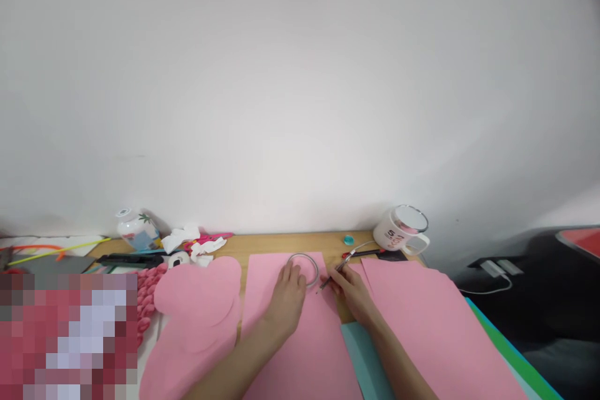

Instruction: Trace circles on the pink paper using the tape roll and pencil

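My left hand [289, 297] presses its bent fingers on the left side of a thin silvery ring [315, 267], holding it flat near the top of a pink paper sheet [300, 356]. Its thumb is hidden. Close by on the right, my right hand [351, 290] pinches a dark pencil [324, 285], tip pointing down and left toward the sheet, a little below the ring. Left of that sheet lie pink paper cutouts with rounded edges [197, 290]. More pink paper [422, 312] is spread under and beyond my right forearm.
A white mug [391, 231] stands at the back right, near a small teal cap [348, 240]. At the back left are a jar [135, 229], crumpled tissue [180, 239] and pink scissors [213, 238]. Teal paper [363, 356] shows beneath. A wall bounds the wooden desk [281, 242].
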A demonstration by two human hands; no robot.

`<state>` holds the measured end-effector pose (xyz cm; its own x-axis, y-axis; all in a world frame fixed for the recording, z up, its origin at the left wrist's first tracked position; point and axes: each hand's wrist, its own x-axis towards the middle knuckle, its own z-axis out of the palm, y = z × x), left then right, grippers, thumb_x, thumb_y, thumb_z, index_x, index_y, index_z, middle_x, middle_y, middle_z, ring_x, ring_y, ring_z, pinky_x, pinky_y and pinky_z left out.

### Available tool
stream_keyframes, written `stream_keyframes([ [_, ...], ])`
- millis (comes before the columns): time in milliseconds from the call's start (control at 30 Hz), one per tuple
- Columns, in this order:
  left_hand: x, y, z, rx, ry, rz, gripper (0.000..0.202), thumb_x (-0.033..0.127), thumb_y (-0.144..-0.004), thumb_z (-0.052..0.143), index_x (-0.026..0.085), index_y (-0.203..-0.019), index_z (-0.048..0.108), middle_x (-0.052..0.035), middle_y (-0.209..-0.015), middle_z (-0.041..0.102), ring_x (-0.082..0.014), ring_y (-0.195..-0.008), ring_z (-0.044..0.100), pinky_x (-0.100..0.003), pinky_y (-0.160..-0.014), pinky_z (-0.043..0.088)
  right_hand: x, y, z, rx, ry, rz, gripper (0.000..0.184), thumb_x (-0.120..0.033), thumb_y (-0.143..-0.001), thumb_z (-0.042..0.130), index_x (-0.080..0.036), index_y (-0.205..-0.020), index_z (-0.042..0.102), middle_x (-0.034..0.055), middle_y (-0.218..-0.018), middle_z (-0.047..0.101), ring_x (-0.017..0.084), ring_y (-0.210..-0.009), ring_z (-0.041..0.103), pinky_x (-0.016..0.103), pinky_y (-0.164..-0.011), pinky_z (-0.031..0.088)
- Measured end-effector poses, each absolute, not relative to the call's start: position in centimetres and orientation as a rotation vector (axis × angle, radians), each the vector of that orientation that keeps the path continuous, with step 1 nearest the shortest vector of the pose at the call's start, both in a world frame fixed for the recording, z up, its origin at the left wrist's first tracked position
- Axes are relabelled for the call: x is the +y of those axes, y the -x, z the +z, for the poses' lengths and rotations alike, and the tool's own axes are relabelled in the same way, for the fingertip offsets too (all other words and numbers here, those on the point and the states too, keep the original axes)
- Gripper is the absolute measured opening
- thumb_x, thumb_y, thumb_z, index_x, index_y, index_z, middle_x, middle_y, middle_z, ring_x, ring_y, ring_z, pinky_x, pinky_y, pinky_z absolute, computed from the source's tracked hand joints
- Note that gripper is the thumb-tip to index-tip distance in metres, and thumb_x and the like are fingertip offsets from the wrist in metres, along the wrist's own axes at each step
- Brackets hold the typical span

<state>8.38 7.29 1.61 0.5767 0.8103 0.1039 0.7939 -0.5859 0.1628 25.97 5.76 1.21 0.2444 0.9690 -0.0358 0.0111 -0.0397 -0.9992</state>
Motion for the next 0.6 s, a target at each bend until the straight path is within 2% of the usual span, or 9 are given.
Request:
stream_keyframes([
  [233,7.8,-9.0,1.0,1.351,-2.795,0.272,0.028,0.001,-0.082,0.039,0.012,-0.100,0.057,-0.0169,-0.120,0.057,-0.0313,-0.123,0.045,-0.047,-0.097,0.039,5.5,-25.2,2.1,-1.056,1.370,1.039,0.044,-0.062,-0.068,0.064,-0.020,-0.064,0.054,-0.0032,-0.055,0.048,0.013,-0.048,0.044,0.026,-0.046,0.036],
  [467,7.4,-8.7,1.1,1.291,-2.883,0.296,0.022,0.005,-0.084,0.045,0.013,-0.098,0.060,-0.0138,-0.116,0.059,-0.0300,-0.120,0.047,-0.044,-0.097,0.039,5.4,-24.8,1.0,-0.969,1.408,0.955,0.039,-0.059,-0.069,0.064,-0.021,-0.068,0.056,-0.0024,-0.057,0.050,0.015,-0.051,0.046,0.027,-0.048,0.037],
  [600,7.3,-8.7,0.7,1.264,-2.915,0.374,0.016,0.008,-0.086,0.048,0.013,-0.095,0.060,-0.0112,-0.108,0.061,-0.0295,-0.115,0.050,-0.046,-0.099,0.037,5.4,-25.0,1.3,-0.924,1.409,0.942,0.043,-0.062,-0.068,0.063,-0.022,-0.064,0.052,-0.0030,-0.054,0.048,0.015,-0.051,0.046,0.027,-0.050,0.037],
])
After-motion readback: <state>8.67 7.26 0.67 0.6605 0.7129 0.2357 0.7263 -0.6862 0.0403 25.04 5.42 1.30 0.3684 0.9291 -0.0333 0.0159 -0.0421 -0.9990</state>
